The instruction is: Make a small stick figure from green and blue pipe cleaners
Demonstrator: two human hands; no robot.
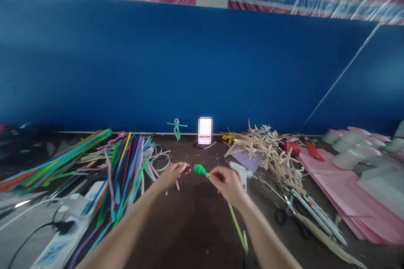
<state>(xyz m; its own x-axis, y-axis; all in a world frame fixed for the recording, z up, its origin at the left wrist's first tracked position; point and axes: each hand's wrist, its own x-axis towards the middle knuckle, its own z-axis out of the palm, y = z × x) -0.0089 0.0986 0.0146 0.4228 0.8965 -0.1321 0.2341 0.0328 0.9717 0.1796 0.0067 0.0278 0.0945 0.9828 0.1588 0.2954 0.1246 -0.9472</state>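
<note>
My right hand [226,180] pinches a thin stem just behind a green coiled pipe-cleaner head [200,170], which points left over the dark table. A pale yellow-green pipe cleaner [236,225] hangs below that hand; whether it belongs to the held piece is hidden by the palm. To the left of the coil, my left hand [174,174] is held with loosely bent fingers, a small gap between their tips and the coil. Nothing shows in those fingers. A small green pipe-cleaner figure [177,129] with outstretched arms stands at the back by the blue panel.
Many coloured pipe cleaners [123,172] lie at left, beside a white power strip [63,235] with plugs. Behind my right hand is a white glue gun [241,171]. Dried straw-like flowers [261,147], scissors [280,215] and pink sheets [341,201] fill the right. A bright screen [205,130] stands centrally.
</note>
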